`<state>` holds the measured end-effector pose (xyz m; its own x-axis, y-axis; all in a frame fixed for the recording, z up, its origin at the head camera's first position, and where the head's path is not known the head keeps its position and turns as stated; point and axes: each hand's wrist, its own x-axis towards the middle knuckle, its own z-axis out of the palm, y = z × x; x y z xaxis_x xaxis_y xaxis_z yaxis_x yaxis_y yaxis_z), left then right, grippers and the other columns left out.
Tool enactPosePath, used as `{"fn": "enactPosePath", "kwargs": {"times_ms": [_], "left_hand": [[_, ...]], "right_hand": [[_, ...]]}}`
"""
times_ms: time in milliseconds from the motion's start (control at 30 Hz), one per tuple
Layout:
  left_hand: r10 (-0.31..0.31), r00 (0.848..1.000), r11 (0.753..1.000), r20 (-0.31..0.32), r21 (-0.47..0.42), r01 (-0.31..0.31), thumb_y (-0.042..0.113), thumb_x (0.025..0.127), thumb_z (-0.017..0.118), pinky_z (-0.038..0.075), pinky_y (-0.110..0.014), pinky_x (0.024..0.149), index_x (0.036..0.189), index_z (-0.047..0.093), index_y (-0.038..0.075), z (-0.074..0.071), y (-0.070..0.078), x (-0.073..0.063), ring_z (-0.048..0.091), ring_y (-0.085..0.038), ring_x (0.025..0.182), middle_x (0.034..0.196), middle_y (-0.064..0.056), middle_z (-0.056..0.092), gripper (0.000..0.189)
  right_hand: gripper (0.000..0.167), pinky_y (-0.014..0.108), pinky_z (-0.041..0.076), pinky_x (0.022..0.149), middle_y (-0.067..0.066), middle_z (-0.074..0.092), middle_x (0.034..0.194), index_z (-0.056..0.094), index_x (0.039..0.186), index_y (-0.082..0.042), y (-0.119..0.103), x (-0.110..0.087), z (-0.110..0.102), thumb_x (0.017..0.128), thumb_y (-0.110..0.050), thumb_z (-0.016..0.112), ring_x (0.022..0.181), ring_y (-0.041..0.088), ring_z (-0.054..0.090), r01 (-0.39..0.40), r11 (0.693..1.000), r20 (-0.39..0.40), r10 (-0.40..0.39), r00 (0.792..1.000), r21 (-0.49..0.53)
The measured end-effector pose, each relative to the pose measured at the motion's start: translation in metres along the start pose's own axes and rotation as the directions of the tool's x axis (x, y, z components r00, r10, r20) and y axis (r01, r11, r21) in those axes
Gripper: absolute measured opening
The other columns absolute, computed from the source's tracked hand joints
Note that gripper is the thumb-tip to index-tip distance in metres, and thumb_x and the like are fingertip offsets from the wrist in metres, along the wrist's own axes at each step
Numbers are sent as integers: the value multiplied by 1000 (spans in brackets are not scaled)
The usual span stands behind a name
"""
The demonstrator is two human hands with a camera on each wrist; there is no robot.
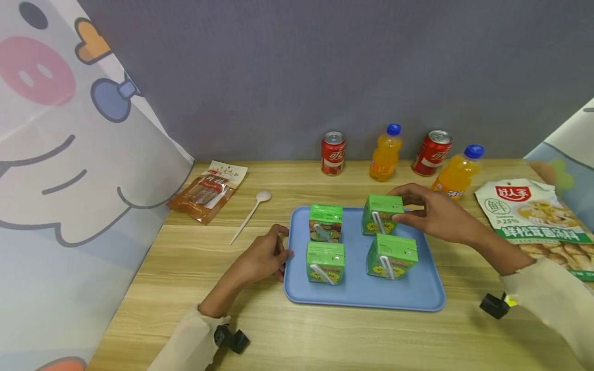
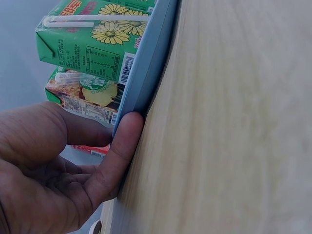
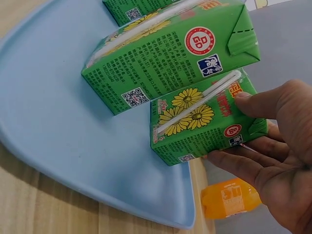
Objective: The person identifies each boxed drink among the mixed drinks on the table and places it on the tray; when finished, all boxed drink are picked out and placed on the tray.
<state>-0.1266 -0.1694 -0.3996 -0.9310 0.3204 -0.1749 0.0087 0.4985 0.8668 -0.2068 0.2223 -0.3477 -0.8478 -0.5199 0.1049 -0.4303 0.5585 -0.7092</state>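
A blue tray lies on the wooden table with several green juice cartons on it, each with a white straw on its side. At the tray's left rim, my left hand pinches the edge between thumb and finger, as the left wrist view shows of the rim. My right hand grips the back right juice carton, thumb on one side and fingers on the other. Just in front of it stands another carton. On the left side are a brown-patterned carton and a flower-printed carton.
Behind the tray stand two red cola cans and two orange soda bottles, near a grey wall. A white spoon and a brown snack packet lie at left. A mushroom seasoning bag lies at right.
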Motion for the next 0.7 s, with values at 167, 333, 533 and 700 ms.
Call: {"fn": "enactPosePath", "kwargs": {"times_ms": [167,333,533,700], "left_hand": [[2,1000,1000,0,7,-2,-1,99,61,61,-36,50,140,38,-5,0,0,2,67,-22,56,82,-15,61,47],[5,1000,1000,6,7,-5,-1,99,60,61,-36,51,140,38,-4,0,-1,3,67,-22,57,83,-15,61,47],[-10,1000,1000,11,-10,10,0,100,60,62,-36,52,140,38,-5,-2,-1,0,67,-22,58,83,-15,60,46],[-40,998,999,46,-13,41,7,103,58,62,-36,54,143,36,-5,-6,1,-3,68,-24,61,86,-14,62,47]], "right_hand": [[46,37,58,91,-4,63,122,57,130,-17,0,0,-3,90,-23,79,118,21,63,-29,999,21,28,999,28],[47,41,57,94,-3,62,124,56,132,-18,0,0,-3,91,-24,77,120,23,61,-30,999,38,28,999,35],[60,53,53,98,0,56,141,48,145,-20,-1,-3,-4,92,-28,76,125,30,59,28,996,71,-22,997,-86],[64,59,49,102,5,53,144,43,149,-16,-6,-11,-8,94,-29,73,127,34,55,85,970,91,-66,994,-230]]}}
